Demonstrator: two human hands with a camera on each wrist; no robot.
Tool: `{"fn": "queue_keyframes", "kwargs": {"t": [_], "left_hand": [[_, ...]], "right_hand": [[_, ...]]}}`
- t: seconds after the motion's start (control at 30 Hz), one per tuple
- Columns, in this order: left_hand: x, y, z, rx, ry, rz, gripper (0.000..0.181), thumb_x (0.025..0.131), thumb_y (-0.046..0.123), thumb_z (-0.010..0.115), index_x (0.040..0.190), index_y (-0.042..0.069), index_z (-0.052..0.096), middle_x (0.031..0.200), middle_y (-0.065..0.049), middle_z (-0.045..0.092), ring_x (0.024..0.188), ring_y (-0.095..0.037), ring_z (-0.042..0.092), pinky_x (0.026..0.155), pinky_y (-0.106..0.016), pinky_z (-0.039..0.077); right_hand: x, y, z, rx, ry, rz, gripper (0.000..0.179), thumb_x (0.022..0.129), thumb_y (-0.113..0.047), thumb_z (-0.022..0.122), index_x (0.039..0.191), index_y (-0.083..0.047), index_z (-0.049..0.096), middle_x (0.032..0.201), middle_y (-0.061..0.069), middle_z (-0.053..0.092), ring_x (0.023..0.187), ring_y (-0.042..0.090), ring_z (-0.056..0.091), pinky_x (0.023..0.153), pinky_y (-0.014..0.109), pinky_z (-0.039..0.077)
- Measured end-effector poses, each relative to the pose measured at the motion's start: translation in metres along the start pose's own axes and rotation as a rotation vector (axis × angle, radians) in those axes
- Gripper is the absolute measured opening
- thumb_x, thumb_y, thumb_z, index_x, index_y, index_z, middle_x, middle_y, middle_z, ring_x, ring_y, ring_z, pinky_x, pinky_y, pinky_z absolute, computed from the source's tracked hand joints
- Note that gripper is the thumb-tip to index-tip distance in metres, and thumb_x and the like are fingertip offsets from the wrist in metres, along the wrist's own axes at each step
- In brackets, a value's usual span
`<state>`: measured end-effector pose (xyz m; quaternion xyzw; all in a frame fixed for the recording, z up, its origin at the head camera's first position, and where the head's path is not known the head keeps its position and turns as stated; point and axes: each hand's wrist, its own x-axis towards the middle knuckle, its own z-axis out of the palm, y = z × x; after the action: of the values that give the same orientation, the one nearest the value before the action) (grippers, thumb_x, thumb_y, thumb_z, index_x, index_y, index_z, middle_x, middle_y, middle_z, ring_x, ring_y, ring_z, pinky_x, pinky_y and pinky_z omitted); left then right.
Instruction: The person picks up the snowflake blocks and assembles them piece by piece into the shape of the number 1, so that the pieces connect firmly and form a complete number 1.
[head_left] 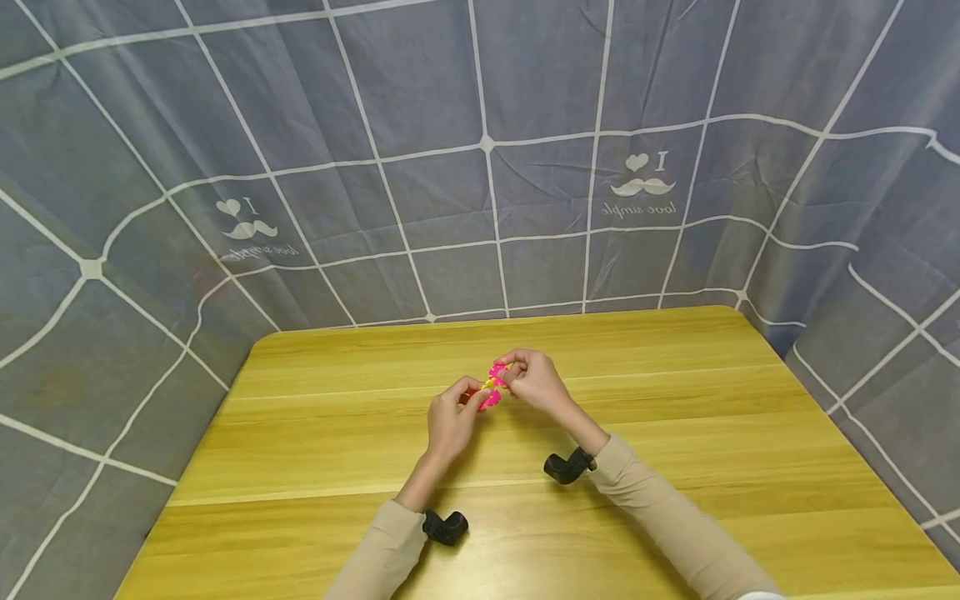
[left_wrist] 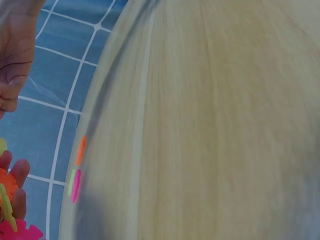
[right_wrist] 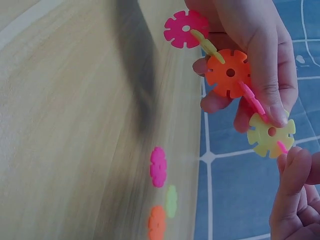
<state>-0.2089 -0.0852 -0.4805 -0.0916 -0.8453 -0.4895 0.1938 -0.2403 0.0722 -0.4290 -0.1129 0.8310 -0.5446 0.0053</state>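
Observation:
Between the hands hangs a chain of slotted plastic snowflake discs, in pink, yellow and orange. My left hand grips the chain, its thumb on the pale yellow disc in the right wrist view. An orange disc, a thin yellow disc and a pink disc trail from it. My right hand pinches a small pink disc, which meets the yellow disc's edge; fingers cover most of it. In the left wrist view, part of the chain shows a pink disc beside the left fingers.
Loose discs lie near the edge of the wooden table: one pink, one pale green and one orange. A grey checked curtain surrounds the table's back and sides. Black wrist mounts stick out from both sleeves.

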Motion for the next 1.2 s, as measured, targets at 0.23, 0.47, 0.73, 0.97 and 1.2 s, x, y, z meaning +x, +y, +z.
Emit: {"fn": "queue_keyframes", "kwargs": {"t": [0.23, 0.47, 0.73, 0.97, 1.2], "left_hand": [[0.002, 0.001, 0.003, -0.014, 0.011, -0.002, 0.014, 0.088, 0.026, 0.069, 0.083, 0.013, 0.070, 0.077, -0.002, 0.072, 0.070, -0.016, 0.065, 0.058, -0.019, 0.042], [-0.001, -0.003, 0.000, 0.020, -0.030, -0.029, 0.010, 0.086, 0.023, 0.070, 0.084, 0.013, 0.070, 0.078, -0.002, 0.072, 0.070, -0.014, 0.064, 0.058, -0.019, 0.042], [0.002, -0.004, -0.004, 0.011, -0.093, -0.034, 0.014, 0.089, 0.025, 0.069, 0.091, 0.011, 0.069, 0.071, -0.003, 0.070, 0.065, -0.010, 0.060, 0.053, -0.017, 0.043], [0.002, -0.006, -0.005, -0.044, -0.133, -0.092, 0.019, 0.091, 0.026, 0.066, 0.101, 0.009, 0.068, 0.075, -0.009, 0.069, 0.056, -0.019, 0.061, 0.044, -0.017, 0.037], [0.003, -0.008, -0.006, -0.003, -0.118, -0.054, 0.023, 0.088, 0.028, 0.070, 0.106, 0.015, 0.067, 0.083, -0.004, 0.068, 0.056, -0.008, 0.056, 0.051, -0.019, 0.041]], "right_hand": [[-0.001, 0.001, 0.002, 0.012, 0.045, 0.029, 0.025, 0.080, 0.004, 0.059, 0.103, 0.004, 0.067, 0.062, 0.012, 0.062, 0.045, 0.011, 0.051, 0.043, 0.018, 0.035], [-0.005, 0.009, 0.004, 0.086, 0.000, 0.058, 0.024, 0.082, 0.005, 0.059, 0.105, 0.006, 0.066, 0.069, 0.024, 0.063, 0.052, 0.029, 0.061, 0.047, 0.023, 0.046], [-0.003, 0.010, -0.002, 0.116, -0.057, 0.093, 0.024, 0.086, 0.000, 0.062, 0.109, 0.004, 0.066, 0.065, 0.015, 0.064, 0.051, 0.014, 0.058, 0.058, 0.037, 0.055], [-0.004, 0.009, -0.005, 0.065, -0.090, 0.059, 0.024, 0.095, -0.010, 0.059, 0.113, 0.002, 0.068, 0.085, 0.024, 0.068, 0.062, 0.028, 0.063, 0.060, 0.041, 0.056], [-0.003, 0.008, -0.008, 0.039, -0.095, 0.069, 0.022, 0.092, -0.010, 0.062, 0.110, 0.001, 0.069, 0.083, 0.025, 0.066, 0.062, 0.027, 0.060, 0.060, 0.044, 0.055]]}}
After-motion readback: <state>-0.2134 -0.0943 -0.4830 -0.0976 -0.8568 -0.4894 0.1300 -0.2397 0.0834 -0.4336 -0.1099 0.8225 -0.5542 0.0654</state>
